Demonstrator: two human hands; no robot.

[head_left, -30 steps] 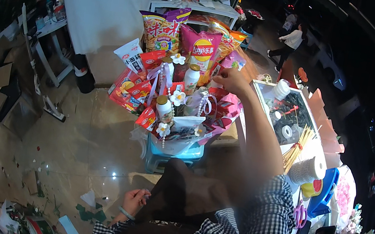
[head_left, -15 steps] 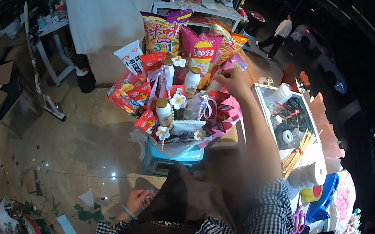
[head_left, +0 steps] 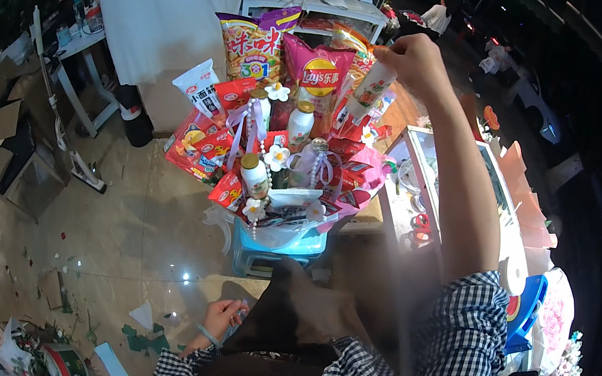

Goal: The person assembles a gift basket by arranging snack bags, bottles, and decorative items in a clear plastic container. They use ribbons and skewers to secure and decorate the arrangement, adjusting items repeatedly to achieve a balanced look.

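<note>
My right hand [head_left: 416, 62] is raised at the back right of a snack bouquet, closed round the top of a white drink bottle [head_left: 370, 94] that hangs tilted below it. Its cap is hidden in my fingers. The bouquet, in pink wrapping [head_left: 373, 176], holds snack packets, a pink chip bag [head_left: 313, 78], and more white bottles with gold caps, one of them a bottle [head_left: 300, 126] in the middle. White flowers and beads decorate it. Low in the view, my left hand [head_left: 219, 319] has its fingers pinched together beside my dark apron; what they hold, if anything, is unclear.
A blue stool [head_left: 277, 257] supports the bouquet. On the right stands a white-framed case [head_left: 433, 158], with a blue container [head_left: 527, 310] nearer me. Behind is a white table [head_left: 315, 9]. Leaf scraps [head_left: 144, 339] litter the floor. People walk outside.
My right hand has risen, bringing the bottle up beside the back chip bags. The right forearm now crosses above the case. My left hand stays almost where it was.
</note>
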